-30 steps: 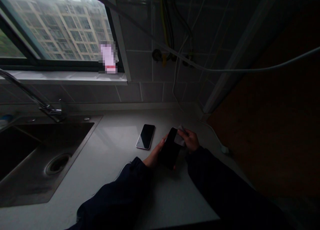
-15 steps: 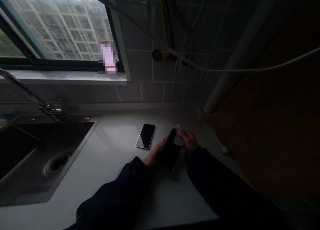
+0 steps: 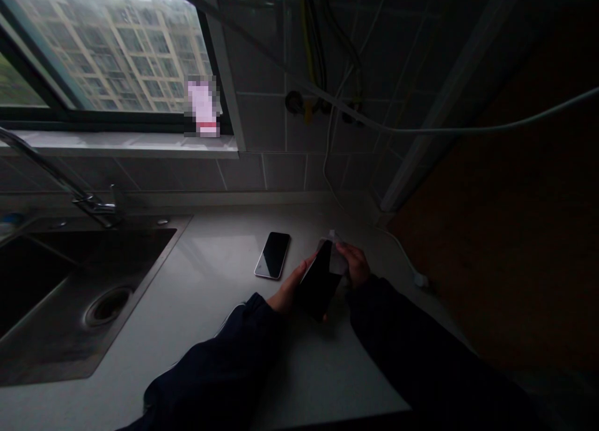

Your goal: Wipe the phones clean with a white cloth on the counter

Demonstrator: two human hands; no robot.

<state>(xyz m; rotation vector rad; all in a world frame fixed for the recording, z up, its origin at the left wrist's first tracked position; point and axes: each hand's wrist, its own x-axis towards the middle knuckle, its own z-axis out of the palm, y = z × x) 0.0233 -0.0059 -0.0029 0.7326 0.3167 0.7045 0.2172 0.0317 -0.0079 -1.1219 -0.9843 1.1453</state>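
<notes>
My left hand is wrapped round the left side of a black flat object, roughly phone-sized or a little larger; its kind is lost in the dark. At its upper right edge my right hand is closed, pinching a thin translucent piece that looks like clear plastic. This piece lies against the black object's top right part, and whether it is joined to it I cannot tell. On the counter just left of my hands a phone lies flat, with a dark screen and a light rim.
The pale counter runs beneath my hands. A steel sink with a faucet is on the left, below a window. A white cable with a plug lies at the right, and another cable hangs across the wall.
My right hand has shifted slightly, and more of the translucent piece now shows between its fingers and the black object. My left hand and the phone have stayed put.
</notes>
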